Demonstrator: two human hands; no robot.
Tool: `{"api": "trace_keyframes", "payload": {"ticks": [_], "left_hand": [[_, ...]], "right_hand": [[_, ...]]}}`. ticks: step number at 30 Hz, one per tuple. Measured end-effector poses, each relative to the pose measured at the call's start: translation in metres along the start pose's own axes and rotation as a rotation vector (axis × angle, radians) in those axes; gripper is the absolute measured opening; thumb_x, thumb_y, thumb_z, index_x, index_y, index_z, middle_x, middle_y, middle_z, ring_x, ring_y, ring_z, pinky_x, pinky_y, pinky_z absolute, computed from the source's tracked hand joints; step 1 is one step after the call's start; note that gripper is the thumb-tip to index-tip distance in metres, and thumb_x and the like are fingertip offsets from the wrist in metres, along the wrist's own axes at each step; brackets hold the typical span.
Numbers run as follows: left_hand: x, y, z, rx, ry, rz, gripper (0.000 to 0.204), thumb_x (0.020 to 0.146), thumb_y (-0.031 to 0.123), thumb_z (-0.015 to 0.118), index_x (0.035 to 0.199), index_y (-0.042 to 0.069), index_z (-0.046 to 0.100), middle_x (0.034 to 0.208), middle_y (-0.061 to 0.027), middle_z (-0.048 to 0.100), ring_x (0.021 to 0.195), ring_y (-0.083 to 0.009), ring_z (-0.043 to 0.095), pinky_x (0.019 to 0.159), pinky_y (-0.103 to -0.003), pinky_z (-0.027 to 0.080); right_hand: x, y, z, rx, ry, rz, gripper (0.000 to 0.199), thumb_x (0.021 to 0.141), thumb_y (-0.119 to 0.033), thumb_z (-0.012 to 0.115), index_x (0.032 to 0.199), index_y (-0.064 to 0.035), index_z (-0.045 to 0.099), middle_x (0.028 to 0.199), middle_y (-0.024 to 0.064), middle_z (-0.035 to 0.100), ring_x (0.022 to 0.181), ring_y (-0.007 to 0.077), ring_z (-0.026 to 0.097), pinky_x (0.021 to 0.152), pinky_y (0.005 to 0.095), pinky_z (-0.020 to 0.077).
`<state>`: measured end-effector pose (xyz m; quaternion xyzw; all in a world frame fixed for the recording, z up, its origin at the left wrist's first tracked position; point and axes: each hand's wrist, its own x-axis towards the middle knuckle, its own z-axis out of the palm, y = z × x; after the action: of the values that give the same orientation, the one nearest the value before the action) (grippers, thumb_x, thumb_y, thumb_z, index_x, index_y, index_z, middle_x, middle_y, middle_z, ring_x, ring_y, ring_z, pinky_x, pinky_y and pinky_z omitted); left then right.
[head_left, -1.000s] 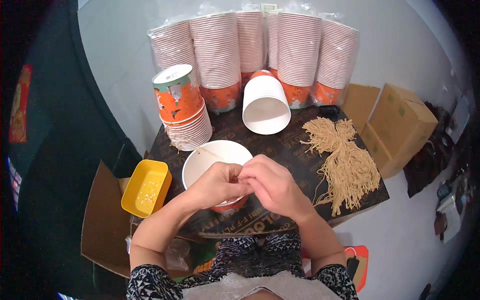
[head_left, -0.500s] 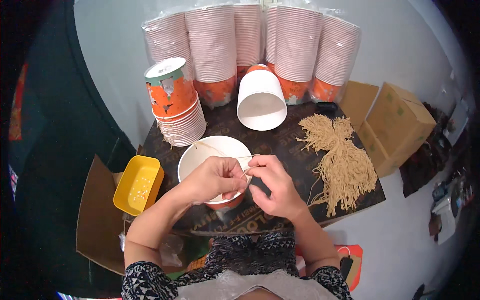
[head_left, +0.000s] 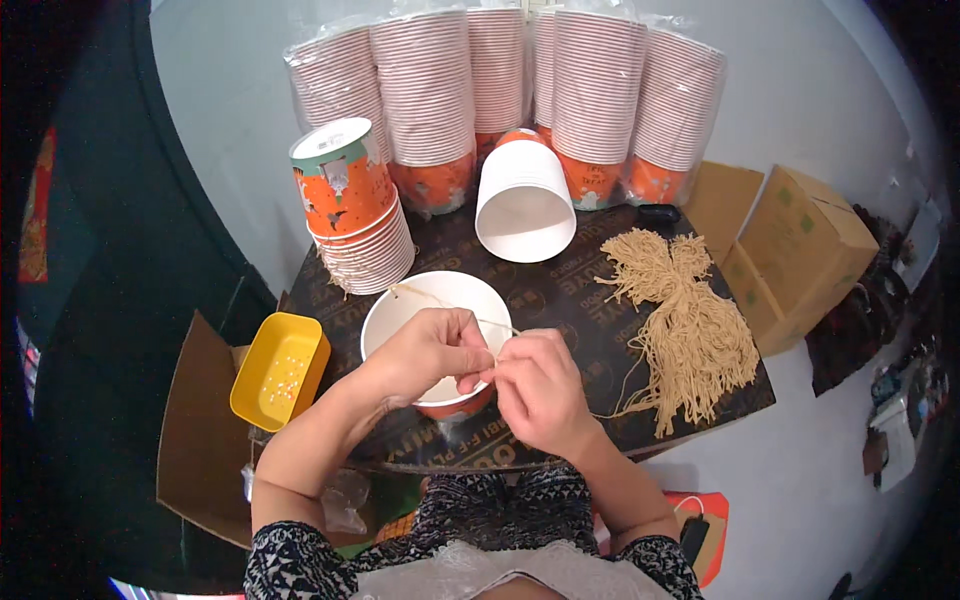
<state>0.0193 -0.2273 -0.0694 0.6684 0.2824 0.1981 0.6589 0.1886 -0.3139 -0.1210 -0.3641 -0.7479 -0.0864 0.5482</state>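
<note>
An orange-printed paper bucket with a white inside stands upright at the table's front, its mouth facing me. A thin tan twine runs from a hole on its far left side across the mouth to my fingers. Over the near rim, my left hand is closed in a pinch on the twine. Touching it fingertip to fingertip, my right hand is closed too, with curled fingers on the twine. The exact grip between the fingertips is partly hidden. A loose twine end trails right of my right hand, towards a tan twine bundle.
A bucket lies on its side at mid-table. Upside-down nested buckets stand at the left, plastic-wrapped stacks along the back. A yellow tub holding small pieces sits by an open cardboard box. Another carton stands right.
My right hand has turned inward and its fingers have closed up against my left fingertips. Earlier its thumb and fingers were spread apart. The bucket has stayed in nearly the same place.
</note>
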Motion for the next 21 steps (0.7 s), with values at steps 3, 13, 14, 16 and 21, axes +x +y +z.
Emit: {"api": "trace_keyframes", "payload": {"ticks": [3, 13, 14, 16, 21], "left_hand": [[-0.003, 0.001, 0.0, 0.005, -0.021, 0.017, 0.01, 0.086, -0.004, 0.066, 0.085, -0.002, 0.057, 0.076, -0.0094, 0.065, 0.066, -0.0125, 0.06, 0.063, -0.025, 0.048], [-0.011, 0.0, 0.008, 0.207, 0.028, 0.108, 0.011, 0.086, -0.003, 0.065, 0.086, 0.0, 0.055, 0.08, -0.0066, 0.064, 0.068, -0.0139, 0.06, 0.063, -0.028, 0.049], [-0.012, 0.0, 0.01, 0.329, 0.084, 0.113, 0.01, 0.086, -0.003, 0.064, 0.087, 0.0, 0.054, 0.079, -0.0078, 0.064, 0.067, -0.0163, 0.061, 0.063, -0.03, 0.05], [-0.014, 0.001, 0.02, 0.524, 0.151, 0.202, 0.011, 0.085, -0.003, 0.064, 0.088, -0.001, 0.053, 0.078, -0.0103, 0.064, 0.066, -0.0198, 0.062, 0.062, -0.032, 0.05], [-0.016, -0.006, 0.03, 0.932, 0.369, 0.561, 0.014, 0.083, 0.0, 0.064, 0.09, -0.002, 0.051, 0.08, -0.0201, 0.063, 0.073, -0.0373, 0.065, 0.061, -0.043, 0.051]], "right_hand": [[-0.003, 0.004, -0.001, -0.016, -0.007, -0.039, 0.023, 0.071, 0.002, 0.07, 0.092, -0.0031, 0.061, 0.099, 0.01, 0.056, 0.093, 0.0314, 0.056, 0.082, 0.0422, 0.0482], [0.005, 0.017, 0.0, -0.006, -0.071, 0.101, 0.011, 0.077, 0.002, 0.064, 0.087, 0.0004, 0.064, 0.099, 0.0124, 0.056, 0.095, 0.0321, 0.053, 0.081, 0.0403, 0.0452], [0.005, 0.018, 0.0, -0.007, -0.07, 0.103, 0.011, 0.077, 0.002, 0.064, 0.087, 0.0004, 0.064, 0.099, 0.0124, 0.056, 0.095, 0.0321, 0.053, 0.081, 0.0403, 0.0452], [0.004, 0.02, 0.001, 0.004, -0.065, 0.106, 0.009, 0.077, 0.002, 0.065, 0.086, 0.0002, 0.064, 0.097, 0.0125, 0.056, 0.094, 0.0313, 0.052, 0.081, 0.0397, 0.0442], [0.006, 0.019, 0.003, 0.015, -0.065, 0.114, 0.008, 0.08, -0.002, 0.066, 0.086, 0.0001, 0.063, 0.095, 0.0122, 0.055, 0.093, 0.0317, 0.052, 0.08, 0.0403, 0.0452]]}}
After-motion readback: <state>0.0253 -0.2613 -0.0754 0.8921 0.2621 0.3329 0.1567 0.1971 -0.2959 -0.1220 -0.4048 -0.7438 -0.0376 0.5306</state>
